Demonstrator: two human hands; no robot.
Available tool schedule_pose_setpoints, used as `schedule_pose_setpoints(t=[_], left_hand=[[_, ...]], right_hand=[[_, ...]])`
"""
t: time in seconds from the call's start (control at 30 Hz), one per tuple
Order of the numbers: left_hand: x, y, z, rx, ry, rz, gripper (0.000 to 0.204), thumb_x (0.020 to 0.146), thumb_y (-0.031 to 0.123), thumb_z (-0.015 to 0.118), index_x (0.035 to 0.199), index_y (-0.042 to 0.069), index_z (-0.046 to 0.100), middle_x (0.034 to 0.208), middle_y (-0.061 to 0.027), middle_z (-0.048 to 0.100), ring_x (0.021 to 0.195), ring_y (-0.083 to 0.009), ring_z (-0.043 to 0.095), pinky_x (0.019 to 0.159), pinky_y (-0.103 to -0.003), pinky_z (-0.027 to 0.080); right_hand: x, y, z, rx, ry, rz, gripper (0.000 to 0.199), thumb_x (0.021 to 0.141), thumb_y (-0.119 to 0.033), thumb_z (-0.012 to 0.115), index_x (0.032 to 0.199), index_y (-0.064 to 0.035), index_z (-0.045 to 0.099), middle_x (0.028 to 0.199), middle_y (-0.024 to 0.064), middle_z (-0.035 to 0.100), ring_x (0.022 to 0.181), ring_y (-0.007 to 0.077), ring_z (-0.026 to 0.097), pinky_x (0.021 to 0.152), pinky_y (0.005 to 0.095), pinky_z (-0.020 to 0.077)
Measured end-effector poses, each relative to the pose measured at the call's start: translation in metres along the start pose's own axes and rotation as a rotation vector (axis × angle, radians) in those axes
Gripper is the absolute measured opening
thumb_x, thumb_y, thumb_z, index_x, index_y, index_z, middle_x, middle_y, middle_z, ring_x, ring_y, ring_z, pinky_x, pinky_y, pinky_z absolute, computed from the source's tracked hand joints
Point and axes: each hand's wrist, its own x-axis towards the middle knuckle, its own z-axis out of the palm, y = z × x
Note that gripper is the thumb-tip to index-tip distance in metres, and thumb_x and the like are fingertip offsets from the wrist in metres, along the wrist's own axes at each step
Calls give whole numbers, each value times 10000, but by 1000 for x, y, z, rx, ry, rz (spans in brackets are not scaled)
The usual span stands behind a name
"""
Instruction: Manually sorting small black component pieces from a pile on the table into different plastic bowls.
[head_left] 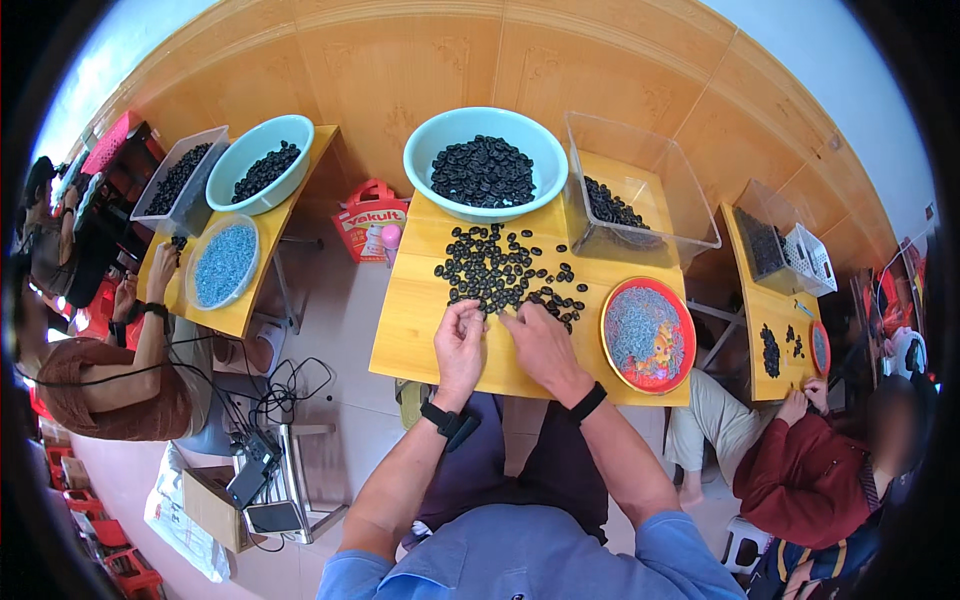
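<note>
A: Status of hands?

B: Left hand [459,338] and right hand [541,340] side by side at centre of frame, low on the wooden bench [410,330]. Fingers curled narrow, tips pressed together at the near edge of the pile of small black parts [500,270]. Apparently pinching one or two pieces; exact grip too small to tell. Black band on each wrist.

A: Location of stock?

B: Loose black parts scattered just above the hands, centre of frame. Teal basin [485,160] heaped with the same parts above that, at the far edge of the bench. Clear plastic bin [640,200] to upper right, more black parts at its bottom. Red round tray [647,335] right of centre, filled with small grey pieces, just beside the right hand.

A: Surroundings?

B: Second bench at upper left of frame with another teal bowl, a clear bin and a plate of grey pieces; seated person's hands at work there. Third bench at right edge, another seated person in a dark red top. Red bag on the floor between benches.

A: Recommendation for good handling?

B: Judged best: one black part at a time, drawn from the near edge of the pile, not from the middle. Fingertip grip only, both hands low over the bench against drops. Grey pieces taken singly from the tray. Scatter kept clear of the bench edge.
</note>
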Motion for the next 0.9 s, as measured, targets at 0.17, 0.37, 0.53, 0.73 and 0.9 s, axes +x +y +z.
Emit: schedule_pose_setpoints(t=[0.17, 0.37, 0.53, 0.73, 0.9], left_hand=[[-1, 0, -2, 64, -11, -11, 130, 981, 18, 592, 1108, 15, 618, 854, 8, 618, 721, -43, 542, 670, -200, 462], [-3, 5, 0, 124, -29, -17, 109, 980, 21, 596, 1085, 10, 625, 838, 11, 616, 729, -42, 546, 670, -195, 451], [-2, -4, 3, 229, -75, 61, 97, 985, 38, 602, 1071, 24, 645, 866, 18, 624, 751, -49, 549, 677, -209, 456], [-3, -6, -8, 433, -174, 40, 106, 968, 30, 613, 1061, -5, 652, 887, -18, 640, 792, -81, 576, 718, -234, 483], [-7, -3, 0, 382, -228, -45, 155, 940, 39, 680, 1081, -24, 662, 904, -22, 672, 798, -83, 596, 732, -227, 491]], right_hand=[[-25, -4, -3, -59, -79, -9, 217, 851, -36, 591, 1041, -16, 696, 846, 107, 547, 822, 301, 594, 714, 420, 492], [-10, -1, -10, 59, 85, 81, 153, 828, -57, 605, 946, -8, 688, 846, 109, 559, 851, 293, 608, 723, 417, 499], [-3, 13, 14, -72, 123, 70, 80, 807, -90, 625, 838, -35, 674, 837, 106, 572, 847, 290, 624, 727, 429, 506], [3, -1, 12, -111, 55, 90, 122, 774, -111, 628, 785, 8, 654, 811, 132, 635, 781, 284, 679, 696, 420, 535], [-15, 0, 7, 327, 111, 420, 150, 839, -136, 657, 809, 10, 675, 797, 149, 685, 698, 275, 691, 613, 422, 525]])
